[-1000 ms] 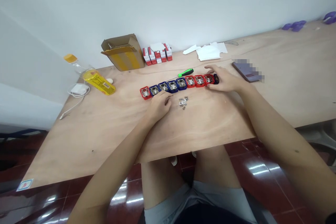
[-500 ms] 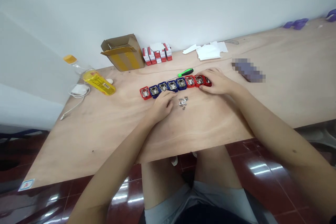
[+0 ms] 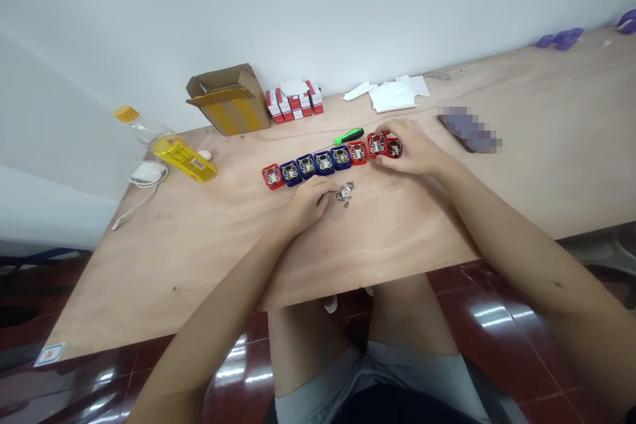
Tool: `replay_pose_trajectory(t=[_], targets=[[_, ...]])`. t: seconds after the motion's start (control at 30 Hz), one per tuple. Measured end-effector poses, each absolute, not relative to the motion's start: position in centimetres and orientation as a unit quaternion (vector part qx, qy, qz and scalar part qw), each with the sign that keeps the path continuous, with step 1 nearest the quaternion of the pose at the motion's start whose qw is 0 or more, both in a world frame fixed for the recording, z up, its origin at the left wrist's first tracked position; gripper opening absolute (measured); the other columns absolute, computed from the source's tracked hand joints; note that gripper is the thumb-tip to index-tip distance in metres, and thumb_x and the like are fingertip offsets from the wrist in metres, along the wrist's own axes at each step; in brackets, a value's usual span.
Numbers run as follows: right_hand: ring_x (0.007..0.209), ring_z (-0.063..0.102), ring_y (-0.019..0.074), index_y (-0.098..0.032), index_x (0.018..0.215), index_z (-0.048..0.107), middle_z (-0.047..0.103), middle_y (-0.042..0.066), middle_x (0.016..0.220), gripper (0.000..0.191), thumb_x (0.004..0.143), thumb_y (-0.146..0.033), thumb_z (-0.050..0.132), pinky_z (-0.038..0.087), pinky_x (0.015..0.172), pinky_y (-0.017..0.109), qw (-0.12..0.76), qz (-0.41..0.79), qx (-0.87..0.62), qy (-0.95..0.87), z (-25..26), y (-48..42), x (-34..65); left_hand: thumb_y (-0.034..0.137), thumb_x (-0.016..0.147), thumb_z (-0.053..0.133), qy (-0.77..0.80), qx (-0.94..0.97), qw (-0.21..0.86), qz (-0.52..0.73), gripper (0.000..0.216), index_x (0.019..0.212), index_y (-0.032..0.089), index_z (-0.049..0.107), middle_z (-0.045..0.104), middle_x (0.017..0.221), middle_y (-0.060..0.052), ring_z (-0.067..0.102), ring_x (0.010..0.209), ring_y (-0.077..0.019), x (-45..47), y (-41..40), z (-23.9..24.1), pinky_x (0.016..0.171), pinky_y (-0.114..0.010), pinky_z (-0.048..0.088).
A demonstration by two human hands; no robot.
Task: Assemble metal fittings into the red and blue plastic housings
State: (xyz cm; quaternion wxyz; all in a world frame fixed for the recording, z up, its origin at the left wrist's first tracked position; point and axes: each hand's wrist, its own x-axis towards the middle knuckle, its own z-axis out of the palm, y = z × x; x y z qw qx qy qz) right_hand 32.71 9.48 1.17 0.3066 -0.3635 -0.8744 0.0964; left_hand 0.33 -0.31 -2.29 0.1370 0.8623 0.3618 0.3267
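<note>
Right hand [image 3: 407,149] clamped on a red case [image 3: 377,144], index finger on the far edge and thumb on the near edge; shiny metal fittings sit inside the case. A second red case [image 3: 395,148], likewise fitted with metal, lies just beside it at three o'clock, within the curl of the hand. Directions below are read from the clamped case, twelve o'clock being toward the wall.

Between eight and nine o'clock, across a narrow gap, runs a row of six cases: a red one [image 3: 357,153] nearest, four blue cases [image 3: 324,163], then another red one [image 3: 272,176], each containing metal fittings. A green-and-black screwdriver [image 3: 349,136] lies behind the row. At seven o'clock is a small cluster of loose metal hardware [image 3: 346,193].

The left hand [image 3: 313,199], at eight o'clock, lies knuckles up with fingers bent, the tips beside the hardware; whether they pinch a piece cannot be told at this scale. The left forearm enters from seven o'clock, the right from between four and five.

Farther out are small red-and-white cartons [image 3: 295,104] at ten o'clock, an open-topped cardboard box [image 3: 231,109] at half past nine, and an orange-capped bottle [image 3: 186,158], yellow in its lower part, at nine.
</note>
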Motion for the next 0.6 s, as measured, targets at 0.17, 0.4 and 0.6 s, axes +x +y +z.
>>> replay_pose_trajectory(t=[0.17, 0.4, 0.6], targets=[[0.118, 0.065, 0.0364, -0.027, 0.122, 0.063, 0.071, 0.011, 0.127, 0.046, 0.081, -0.04, 0.081, 0.05, 0.106, 0.055, 0.386, 0.134, -0.32, -0.855, 1.0, 8.9, 31.5, 0.006, 0.1, 0.057, 0.357, 0.846, 0.138, 0.371, 0.027, 0.116, 0.019, 0.074, 0.08, 0.112, -0.009, 0.077, 0.102, -0.0214, 1.0, -1.0, -1.4, 0.091, -0.039, 0.065], [0.125, 0.065, 0.0339, -0.028, 0.11, 0.055, 0.068, 0.011, 0.135, 0.042, 0.078, -0.024, 0.082, 0.054, 0.108, 0.052, 0.418, 0.26, -0.232, -0.839, 1.1, 5.1, 25.7, 0.027, 0.096, 0.079, 0.372, 0.784, 0.117, 0.483, 0.055, 0.147, 0.023, 0.059, 0.069, 0.14, -0.014, 0.071, 0.125, -0.0264, 1.1, -1.2, -0.7, 0.096, -0.042, 0.068], [0.13, 0.065, 0.0352, -0.026, 0.104, 0.051, 0.069, 0.011, 0.129, 0.035, 0.079, -0.016, 0.074, 0.053, 0.105, 0.051, 0.403, 0.282, -0.226, -0.841, 0.7, 3.1, 23.3, 0.031, 0.093, 0.083, 0.362, 0.806, 0.07, 0.463, 0.04, 0.13, 0.026, 0.068, 0.071, 0.141, -0.013, 0.068, 0.133, -0.0303, 0.6, -1.2, -0.5, 0.115, -0.056, 0.058]])
